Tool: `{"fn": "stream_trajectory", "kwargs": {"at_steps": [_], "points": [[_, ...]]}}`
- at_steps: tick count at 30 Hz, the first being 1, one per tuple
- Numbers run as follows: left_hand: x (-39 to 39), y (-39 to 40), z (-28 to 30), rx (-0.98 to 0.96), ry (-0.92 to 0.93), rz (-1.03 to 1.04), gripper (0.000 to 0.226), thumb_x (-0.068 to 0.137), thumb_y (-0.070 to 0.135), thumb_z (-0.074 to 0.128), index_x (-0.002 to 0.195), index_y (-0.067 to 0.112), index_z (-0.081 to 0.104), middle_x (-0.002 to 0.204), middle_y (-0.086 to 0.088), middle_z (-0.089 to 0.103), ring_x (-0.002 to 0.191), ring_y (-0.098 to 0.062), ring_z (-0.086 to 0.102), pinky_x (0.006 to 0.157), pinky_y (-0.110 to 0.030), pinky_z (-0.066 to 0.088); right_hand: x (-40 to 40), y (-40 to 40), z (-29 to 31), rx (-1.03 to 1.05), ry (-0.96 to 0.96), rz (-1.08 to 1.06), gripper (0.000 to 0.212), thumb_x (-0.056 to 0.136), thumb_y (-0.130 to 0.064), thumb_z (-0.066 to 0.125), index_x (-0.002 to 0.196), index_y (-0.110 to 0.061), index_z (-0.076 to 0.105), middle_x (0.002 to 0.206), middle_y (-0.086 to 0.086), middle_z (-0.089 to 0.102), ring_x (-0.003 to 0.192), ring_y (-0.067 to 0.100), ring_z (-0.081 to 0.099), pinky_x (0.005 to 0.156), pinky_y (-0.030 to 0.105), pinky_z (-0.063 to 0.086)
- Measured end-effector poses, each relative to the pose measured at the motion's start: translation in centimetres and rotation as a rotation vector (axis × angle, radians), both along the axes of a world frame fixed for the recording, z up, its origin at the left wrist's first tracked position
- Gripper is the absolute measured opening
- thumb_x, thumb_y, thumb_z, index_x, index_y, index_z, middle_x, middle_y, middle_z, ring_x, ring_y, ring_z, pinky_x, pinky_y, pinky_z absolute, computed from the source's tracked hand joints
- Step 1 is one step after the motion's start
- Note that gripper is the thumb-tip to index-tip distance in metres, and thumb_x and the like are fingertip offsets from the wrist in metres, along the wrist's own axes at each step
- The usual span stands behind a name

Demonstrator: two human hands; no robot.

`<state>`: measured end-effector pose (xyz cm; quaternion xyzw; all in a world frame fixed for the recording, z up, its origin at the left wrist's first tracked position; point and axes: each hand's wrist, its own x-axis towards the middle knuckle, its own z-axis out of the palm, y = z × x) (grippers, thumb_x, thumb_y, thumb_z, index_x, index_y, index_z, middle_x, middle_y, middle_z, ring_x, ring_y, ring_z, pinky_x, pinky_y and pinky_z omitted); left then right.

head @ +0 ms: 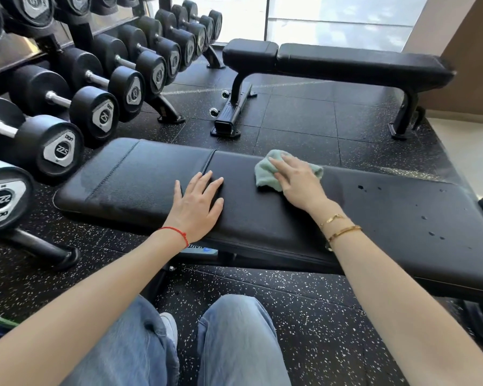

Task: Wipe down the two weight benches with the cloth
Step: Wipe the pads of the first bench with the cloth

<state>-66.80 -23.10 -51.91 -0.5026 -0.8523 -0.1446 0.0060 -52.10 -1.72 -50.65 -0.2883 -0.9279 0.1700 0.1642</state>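
Seen from a head camera looking down: at 6 o'clock, two knees in light blue jeans (207,344) above a black rubber floor (304,316) flecked with white. A strip of bare floor separates the knees from the near bench (374,218), a long black padded bench that runs from 9 o'clock to 3 o'clock across the middle of the view. Its near edge slopes down toward the right; its left end is rounded and stops just short of the dumbbell rack (67,93), which fills the 9 to 11 o'clock side with rows of black dumbbells.

The left hand (197,204) lies flat on the pad at centre, fingers straight and spread, palm down, holding nothing. It rests just to the left of the seam between the two pad sections. A red string circles that wrist.

The right hand (296,179), at about 1 o'clock from the left hand, presses down on a pale green cloth (265,174) with straight fingers. The cloth is bunched under the fingers and palm and sticks out to the left of them, near the pad's far edge. Two gold bracelets sit on that wrist. Small dark droplets dot the pad toward 3 o'clock.

Beyond the near bench is an open band of floor, then the far bench (346,61) at 12 to 2 o'clock, parallel and well apart, with bright windows behind it.
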Motion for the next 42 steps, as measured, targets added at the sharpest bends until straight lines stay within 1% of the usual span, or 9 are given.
{"fn": "stream_trajectory", "kwargs": {"at_steps": [7, 11, 17, 21, 25, 29, 33, 38, 42], "points": [[0.3, 0.5, -0.3, 0.012, -0.004, 0.021, 0.053, 0.100, 0.041, 0.033, 0.151, 0.030, 0.026, 0.160, 0.002, 0.020, 0.150, -0.016, 0.004, 0.119, -0.057, 0.000, 7.5, -6.3, -0.7, 0.009, 0.061, 0.228, 0.043, 0.099, -0.024, 0.047, 0.141, -0.034, 0.043, 0.152, -0.002, 0.036, 0.142, 0.020, 0.027, 0.119, 0.036, 0.017], [0.4, 0.3, -0.5, 0.015, 0.038, 0.021, 0.063, 0.093, 0.051, 0.017, 0.151, 0.029, 0.025, 0.160, 0.002, 0.020, 0.150, -0.016, 0.005, 0.119, -0.057, 0.002, 10.3, -4.4, -0.5, -0.011, 0.078, 0.071, 0.046, 0.097, -0.021, 0.049, 0.141, -0.037, 0.043, 0.151, -0.005, 0.038, 0.141, 0.017, 0.030, 0.117, 0.033, 0.022], [0.7, 0.2, -0.9, 0.035, 0.101, 0.035, 0.069, 0.088, 0.053, 0.011, 0.150, 0.029, 0.028, 0.159, 0.002, 0.025, 0.149, -0.017, 0.011, 0.118, -0.058, 0.006, 4.8, 4.0, -0.8, 0.027, 0.011, -0.098, 0.042, 0.096, -0.025, 0.044, 0.138, -0.026, 0.049, 0.145, 0.010, 0.045, 0.131, 0.035, 0.041, 0.115, 0.045, 0.022], [0.7, 0.2, -0.9, 0.065, 0.111, 0.042, 0.065, 0.089, 0.052, 0.018, 0.148, 0.030, 0.034, 0.156, 0.002, 0.031, 0.148, -0.017, 0.017, 0.118, -0.058, 0.010, 2.1, 1.6, -0.8, 0.033, 0.028, 0.000, 0.043, 0.096, -0.022, 0.050, 0.139, -0.025, 0.048, 0.147, 0.014, 0.043, 0.134, 0.037, 0.037, 0.116, 0.043, 0.021], [0.6, 0.1, -0.9, 0.083, 0.123, 0.049, 0.061, 0.090, 0.052, 0.022, 0.146, 0.032, 0.037, 0.155, 0.004, 0.034, 0.146, -0.016, 0.021, 0.117, -0.057, 0.013, 3.6, -3.4, -0.7, 0.006, 0.033, 0.168, 0.042, 0.099, -0.026, 0.046, 0.140, -0.031, 0.045, 0.152, 0.006, 0.036, 0.143, 0.028, 0.026, 0.119, 0.040, 0.013], [0.6, 0.0, -0.8, 0.077, 0.115, 0.049, 0.062, 0.090, 0.053, 0.022, 0.146, 0.032, 0.036, 0.155, 0.004, 0.034, 0.146, -0.015, 0.021, 0.117, -0.057, 0.012, 7.0, -6.7, -1.0, 0.016, 0.029, 0.232, 0.043, 0.099, -0.039, 0.035, 0.141, -0.038, 0.041, 0.152, -0.001, 0.037, 0.143, 0.023, 0.027, 0.118, 0.043, 0.020], [0.5, 0.0, -1.0, 0.094, 0.113, 0.056, 0.062, 0.089, 0.053, 0.022, 0.146, 0.033, 0.037, 0.155, 0.004, 0.034, 0.146, -0.015, 0.021, 0.117, -0.057, 0.012, 10.7, -6.1, -0.8, 0.019, 0.071, 0.052, 0.044, 0.098, -0.027, 0.046, 0.141, -0.038, 0.042, 0.150, -0.004, 0.039, 0.140, 0.017, 0.033, 0.115, 0.037, 0.028], [0.6, 0.2, -1.2, 0.121, 0.105, 0.073, 0.061, 0.088, 0.052, 0.025, 0.144, 0.033, 0.040, 0.154, 0.004, 0.036, 0.146, -0.015, 0.023, 0.117, -0.057, 0.012, 8.2, -0.4, -0.5, 0.072, 0.035, -0.182, 0.042, 0.097, -0.020, 0.049, 0.138, -0.026, 0.050, 0.147, 0.011, 0.044, 0.135, 0.034, 0.038, 0.114, 0.043, 0.021], [0.7, 0.3, -1.3, 0.144, 0.089, 0.088, 0.061, 0.087, 0.051, 0.026, 0.143, 0.034, 0.042, 0.153, 0.005, 0.037, 0.145, -0.014, 0.023, 0.117, -0.056, 0.011, 2.9, -0.7, -0.5, 0.047, 0.002, -0.119, 0.042, 0.096, -0.027, 0.046, 0.138, -0.025, 0.049, 0.147, 0.014, 0.042, 0.135, 0.038, 0.037, 0.115, 0.047, 0.023]]}}
